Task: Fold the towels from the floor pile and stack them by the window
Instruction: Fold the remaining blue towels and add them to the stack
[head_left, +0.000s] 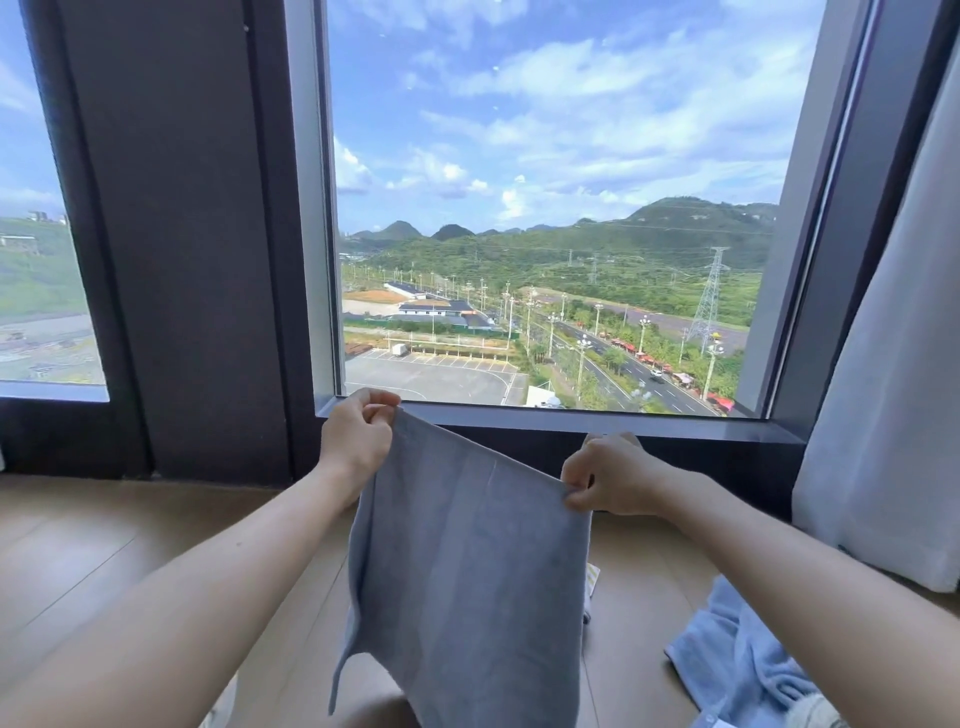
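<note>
Bright daylight comes in through the window (545, 208) straight ahead, sky and hills outside well exposed and fairly sharp; the dark pillar (197, 234) and sill (571, 422) are backlit and nearly featureless; the grey towel (467, 571), left hand (358, 441) and right hand (608, 478) get soft even light; the floor (78, 545) goes dimmer close to the wall. Wide-angle bending is strong at the edges: frame lines lean inward, the curtain (893, 389) bows at right; small white specks on the glass; the blue towel (737, 660) in the lower corner looks slightly soft.
</note>
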